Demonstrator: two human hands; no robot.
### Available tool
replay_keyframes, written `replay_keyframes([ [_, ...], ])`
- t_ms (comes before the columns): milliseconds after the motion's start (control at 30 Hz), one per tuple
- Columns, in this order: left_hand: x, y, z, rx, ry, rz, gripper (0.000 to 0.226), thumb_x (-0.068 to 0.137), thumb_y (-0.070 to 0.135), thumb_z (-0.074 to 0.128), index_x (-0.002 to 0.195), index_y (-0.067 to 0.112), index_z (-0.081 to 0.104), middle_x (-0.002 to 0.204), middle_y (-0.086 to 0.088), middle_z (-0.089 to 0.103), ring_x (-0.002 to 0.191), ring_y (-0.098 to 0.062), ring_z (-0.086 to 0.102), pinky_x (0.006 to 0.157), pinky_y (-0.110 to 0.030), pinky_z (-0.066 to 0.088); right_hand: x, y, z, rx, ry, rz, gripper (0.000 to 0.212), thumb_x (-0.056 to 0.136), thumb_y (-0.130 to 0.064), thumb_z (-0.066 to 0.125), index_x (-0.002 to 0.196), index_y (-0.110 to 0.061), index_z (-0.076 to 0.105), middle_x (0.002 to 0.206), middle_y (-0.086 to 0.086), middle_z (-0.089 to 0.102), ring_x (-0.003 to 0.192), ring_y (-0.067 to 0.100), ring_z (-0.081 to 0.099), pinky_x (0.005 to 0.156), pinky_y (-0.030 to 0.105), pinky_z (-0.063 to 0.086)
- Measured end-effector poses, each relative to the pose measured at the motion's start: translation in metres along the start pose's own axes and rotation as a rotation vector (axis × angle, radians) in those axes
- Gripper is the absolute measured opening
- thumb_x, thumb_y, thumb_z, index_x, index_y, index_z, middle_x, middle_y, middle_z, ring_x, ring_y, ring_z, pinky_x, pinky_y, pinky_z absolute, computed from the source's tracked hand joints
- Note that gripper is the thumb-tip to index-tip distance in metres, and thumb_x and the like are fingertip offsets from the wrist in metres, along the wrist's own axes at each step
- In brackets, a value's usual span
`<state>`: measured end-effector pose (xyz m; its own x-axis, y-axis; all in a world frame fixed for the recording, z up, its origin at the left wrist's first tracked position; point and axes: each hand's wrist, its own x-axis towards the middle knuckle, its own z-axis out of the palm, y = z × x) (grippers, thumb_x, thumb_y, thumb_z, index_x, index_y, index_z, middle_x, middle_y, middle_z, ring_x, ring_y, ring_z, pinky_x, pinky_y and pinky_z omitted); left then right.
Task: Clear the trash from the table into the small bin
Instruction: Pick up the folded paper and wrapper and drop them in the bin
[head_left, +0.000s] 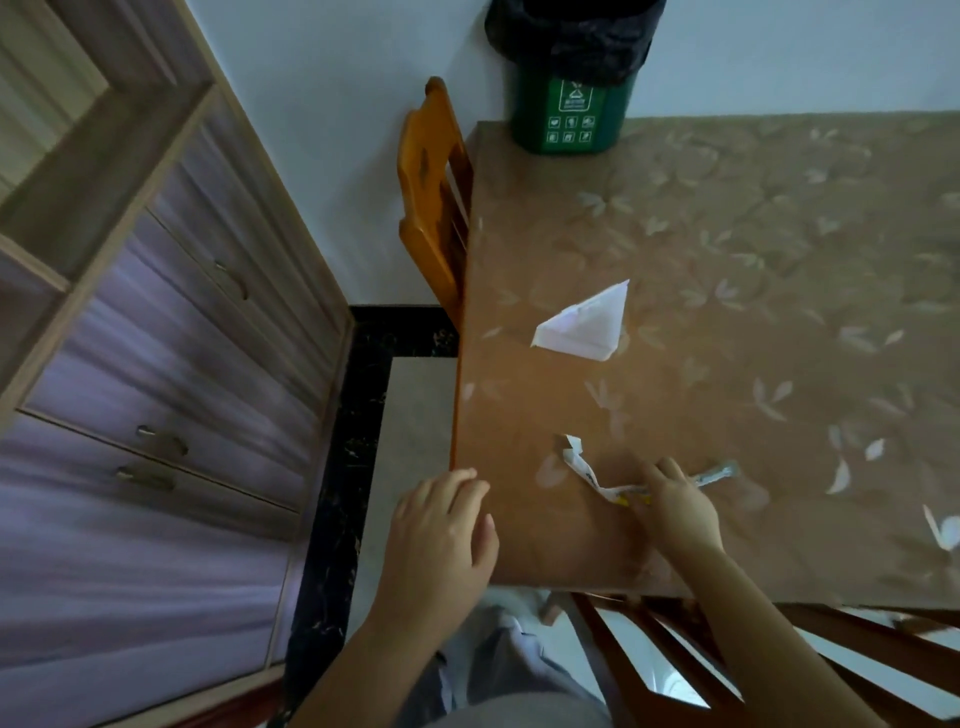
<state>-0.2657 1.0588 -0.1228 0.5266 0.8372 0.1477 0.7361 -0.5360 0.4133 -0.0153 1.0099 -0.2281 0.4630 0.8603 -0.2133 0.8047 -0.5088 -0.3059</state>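
Crinkly wrapper (602, 480) is pinned under your right hand (678, 506), fingers closing to scoop it; left hand (441, 540) hovers open, steadying.

white wall (332, 156), drawer cabinet (171, 364), wooden chair (431, 208)

A dining corner of a home is shown: a table (727, 249) covered with a leaf-patterned cloth, wooden chairs (434, 208) pushed against it, a drawer cabinet (171, 322), and tiled floor (410, 415).

Bare forearms, no sleeves; grey trousers (498, 670) below.
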Motion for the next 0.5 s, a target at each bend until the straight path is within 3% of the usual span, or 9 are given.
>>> replay_keyframes([
  [233,0.016,-0.03,0.002,-0.051,-0.062,0.014,0.028,0.069,0.004,0.072,0.097,0.004,0.065,0.101,-0.012,0.068,0.092,-0.028,0.064,0.079,-0.042,0.051,-0.004,-0.022,0.001,0.149,0.016,0.038,0.011,0.082,-0.011,0.058,0.093,-0.007,0.058,0.091,0.01,0.058,0.084,0.031,0.055,0.061,0.033,0.041],
  [267,0.02,-0.036,0.001,-0.06,-0.07,0.024,0.028,0.069,0.003,0.072,0.097,0.004,0.065,0.1,-0.012,0.068,0.092,-0.028,0.064,0.079,-0.043,0.051,-0.005,-0.028,-0.001,0.182,0.039,0.042,0.006,0.082,-0.01,0.06,0.085,-0.006,0.057,0.088,0.01,0.057,0.081,0.031,0.055,0.061,0.035,0.043],
  [367,0.036,-0.057,-0.002,-0.097,-0.103,0.062,0.028,0.069,0.003,0.072,0.096,0.004,0.066,0.1,-0.012,0.068,0.091,-0.028,0.064,0.078,-0.043,0.051,-0.006,-0.051,-0.006,0.241,0.14,0.072,0.016,0.079,-0.009,0.064,0.069,-0.004,0.052,0.076,0.009,0.054,0.068,0.031,0.054,0.054,0.036,0.043],
  [500,0.064,-0.093,-0.012,-0.144,-0.152,0.159,0.028,0.072,0.003,0.071,0.099,0.004,0.064,0.103,-0.012,0.067,0.094,-0.029,0.063,0.08,-0.042,0.05,-0.006,-0.097,-0.016,0.328,0.334,0.113,0.019,0.076,-0.007,0.068,0.066,-0.004,0.053,0.071,0.004,0.051,0.055,0.016,0.048,0.048,0.024,0.035],
])
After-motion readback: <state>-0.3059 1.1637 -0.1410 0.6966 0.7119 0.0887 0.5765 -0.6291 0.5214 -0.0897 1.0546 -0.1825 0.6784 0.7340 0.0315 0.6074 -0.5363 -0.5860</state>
